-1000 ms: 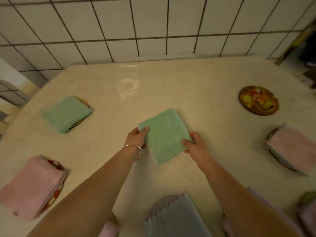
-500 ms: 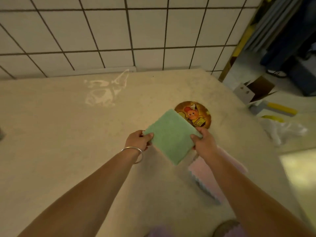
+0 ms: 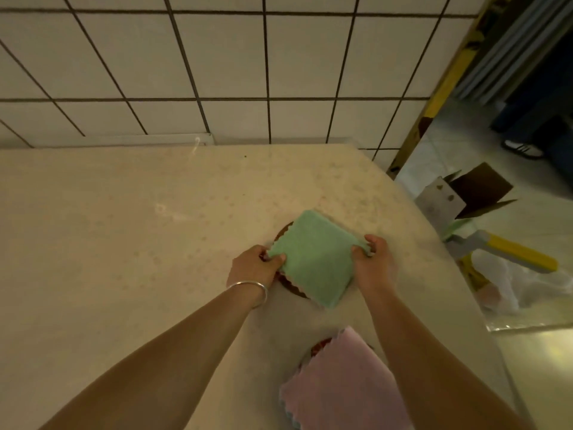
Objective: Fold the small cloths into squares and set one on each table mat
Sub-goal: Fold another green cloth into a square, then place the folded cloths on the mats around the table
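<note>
A folded green cloth [image 3: 316, 259] lies square over a round dark table mat [image 3: 283, 232], hiding nearly all of it; only slivers of the mat's rim show at the left and lower left. My left hand [image 3: 252, 270] pinches the cloth's left corner, and my right hand [image 3: 373, 265] pinches its right corner. Nearer to me, a folded pink cloth [image 3: 344, 386] covers another mat [image 3: 319, 347], of which only a reddish edge peeks out.
The beige table [image 3: 124, 243] runs back to a white tiled wall [image 3: 217, 63]. Its right edge drops to the floor, where a cardboard box [image 3: 471, 193], a yellow-handled tool [image 3: 514, 252] and clear plastic [image 3: 527, 299] lie.
Both hands carried the green cloth right from the table's middle and lowered it onto the round picture mat, which is now almost covered. The view swung right with them.
</note>
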